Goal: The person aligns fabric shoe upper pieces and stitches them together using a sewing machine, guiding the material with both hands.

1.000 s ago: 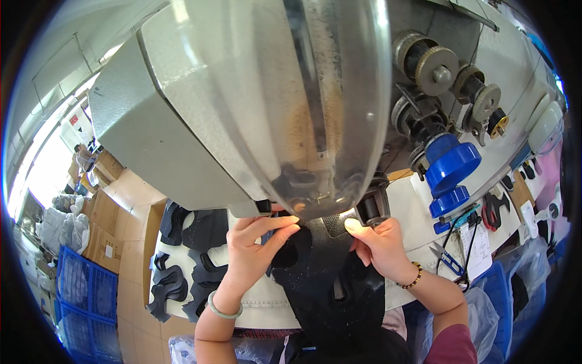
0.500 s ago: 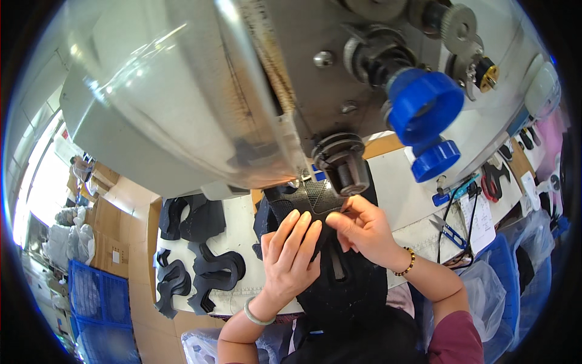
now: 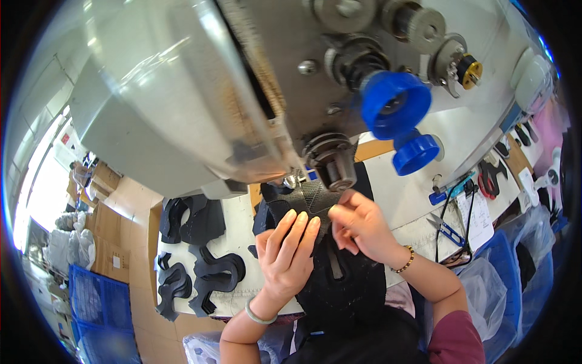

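Beneath the sewing machine's head [image 3: 297, 91], a black shoe-upper piece with a mesh panel [image 3: 310, 201] lies by the presser foot [image 3: 292, 181]. My left hand [image 3: 286, 252] rests on its near left side, fingers stretched out side by side and pressing lightly. At the piece's right edge is my right hand [image 3: 362, 229], thumb and index finger drawn together in a pinch, the other fingers curled under. What sits between those fingertips is too small to tell. Black material with a slot [image 3: 357, 282] hangs from the piece toward my lap.
Stacks of curved black cut pieces [image 3: 215, 273] lie on the white table [image 3: 251, 288] at left. To the right are thread snips [image 3: 447, 230], red-handled scissors [image 3: 487, 181] and a paper slip [image 3: 476, 221]. Blue knobs [image 3: 397, 106] jut from the machine. Blue crates [image 3: 100, 294] stand at far left.
The machine appears farther left in view. My right hand's fingers are more curled and sit slightly back from the mesh panel. My left hand has shifted slightly left, still flat on the piece.
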`<state>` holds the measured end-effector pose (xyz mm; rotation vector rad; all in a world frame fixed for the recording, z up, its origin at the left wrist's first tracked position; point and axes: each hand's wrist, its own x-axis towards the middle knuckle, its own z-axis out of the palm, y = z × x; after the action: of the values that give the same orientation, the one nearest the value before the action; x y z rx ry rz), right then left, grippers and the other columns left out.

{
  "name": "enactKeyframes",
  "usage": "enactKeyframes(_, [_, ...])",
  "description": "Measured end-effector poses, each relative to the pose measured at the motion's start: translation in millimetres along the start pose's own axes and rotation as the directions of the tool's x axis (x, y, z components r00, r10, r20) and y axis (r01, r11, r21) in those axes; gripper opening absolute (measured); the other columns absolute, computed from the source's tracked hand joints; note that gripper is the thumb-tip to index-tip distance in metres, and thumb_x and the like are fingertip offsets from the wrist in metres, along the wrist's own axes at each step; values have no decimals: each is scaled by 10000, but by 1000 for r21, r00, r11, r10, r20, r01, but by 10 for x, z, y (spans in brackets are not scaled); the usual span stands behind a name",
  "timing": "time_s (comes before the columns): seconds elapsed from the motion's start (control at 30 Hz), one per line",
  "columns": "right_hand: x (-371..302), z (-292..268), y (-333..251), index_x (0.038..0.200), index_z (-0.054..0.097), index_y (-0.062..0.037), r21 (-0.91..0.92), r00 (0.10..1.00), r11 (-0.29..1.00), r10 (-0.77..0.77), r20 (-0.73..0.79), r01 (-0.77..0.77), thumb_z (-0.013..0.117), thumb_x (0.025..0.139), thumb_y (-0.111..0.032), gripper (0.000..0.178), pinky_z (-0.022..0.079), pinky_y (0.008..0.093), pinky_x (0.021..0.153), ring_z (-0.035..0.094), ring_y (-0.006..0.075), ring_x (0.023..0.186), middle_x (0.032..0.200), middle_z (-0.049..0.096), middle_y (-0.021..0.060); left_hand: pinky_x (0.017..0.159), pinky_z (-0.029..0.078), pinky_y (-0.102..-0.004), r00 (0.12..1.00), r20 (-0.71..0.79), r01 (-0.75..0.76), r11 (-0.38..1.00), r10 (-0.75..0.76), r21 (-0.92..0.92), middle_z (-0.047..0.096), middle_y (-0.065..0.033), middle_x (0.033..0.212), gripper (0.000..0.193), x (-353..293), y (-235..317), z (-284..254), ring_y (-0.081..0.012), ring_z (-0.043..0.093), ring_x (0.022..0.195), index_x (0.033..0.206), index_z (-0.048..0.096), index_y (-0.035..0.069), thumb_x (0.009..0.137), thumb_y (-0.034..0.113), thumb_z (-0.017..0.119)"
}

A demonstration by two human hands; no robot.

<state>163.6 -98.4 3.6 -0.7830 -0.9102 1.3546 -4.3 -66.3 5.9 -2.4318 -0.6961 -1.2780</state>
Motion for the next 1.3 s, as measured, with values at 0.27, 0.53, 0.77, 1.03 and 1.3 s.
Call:
enactKeyframes(0.27, [436, -386, -57, 1026, 461, -76, -4, 997, 997, -80, 0, 80, 570, 848, -84, 209, 352, 167, 361, 489, 77, 503, 770, 534, 32, 826, 424, -315, 991, 43, -126, 991, 124, 34, 660, -34, 916, 281, 172, -45, -205, -146, 627, 891, 911, 696, 59, 676, -22, 566])
enactKeyframes(0.53, [386, -667, 162, 1236, 391, -85, 130, 991, 982, -136, -19, 137, 791, 709, -218, 675, 447, 305, 918, 531, 150, 1064, 1181, 497, 23, 809, 445, -287, 983, 25, -183, 982, 182, 40, 666, -34, 902, 284, 208, -96, -177, -143, 637, 872, 905, 701, 61, 677, -29, 557])
enactKeyframes(0.77, [477, -678, 78, 1251, 378, -98, -68, 991, 988, -137, 0, 137, 782, 720, -191, 674, 462, 292, 902, 535, 141, 1062, 1175, 498, 18, 820, 450, -299, 984, 7, -179, 984, 179, -5, 660, -30, 910, 291, 235, -203, -114, -154, 640, 861, 903, 695, 63, 655, -23, 569])
enactKeyframes(1.03, [636, -680, 164, 1167, 473, -59, 193, 975, 959, -218, 47, 205, 499, 926, -162, 263, 475, 295, 871, 565, 146, 1007, 1076, 566, 44, 795, 470, -282, 985, 3, -175, 984, 175, -27, 651, -40, 881, 242, 302, -287, -106, -156, 632, 840, 887, 678, 19, 649, 2, 633])
enactKeyframes(1.3, [759, -736, 113, 1063, 530, -52, 509, 963, 860, -105, 247, -36, 437, 948, -185, 199, 517, 290, 773, 620, 179, 867, 965, 610, 68, 783, 456, -357, 986, -28, -165, 984, 164, -59, 616, -60, 895, 208, 292, -386, 22, -227, 587, 812, 812, 657, 58, 607, 22, 662])
